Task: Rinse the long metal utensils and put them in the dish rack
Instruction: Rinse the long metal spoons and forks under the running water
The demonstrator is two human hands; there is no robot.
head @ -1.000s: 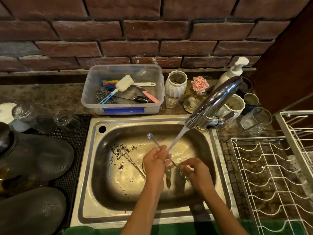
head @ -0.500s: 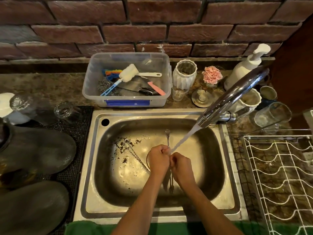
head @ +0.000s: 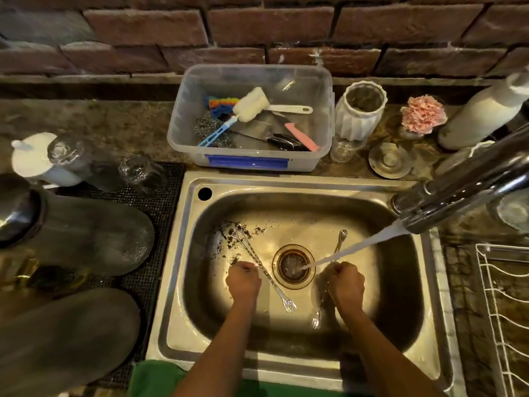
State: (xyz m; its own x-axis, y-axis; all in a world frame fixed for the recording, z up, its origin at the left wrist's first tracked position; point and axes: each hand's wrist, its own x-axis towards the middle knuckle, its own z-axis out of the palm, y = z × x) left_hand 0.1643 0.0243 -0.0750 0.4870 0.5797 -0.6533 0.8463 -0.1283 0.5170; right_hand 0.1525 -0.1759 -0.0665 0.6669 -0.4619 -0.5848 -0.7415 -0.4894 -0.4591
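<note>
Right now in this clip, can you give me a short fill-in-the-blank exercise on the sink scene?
1. The right hand grips a long metal ____.
2. Water from the tap falls straight into the ____.
3. A second utensil lies on the bottom of the ____, beside the left hand.
4. The wire dish rack holds ____ utensils so far.

Missing words: utensil; drain; sink; no
</note>
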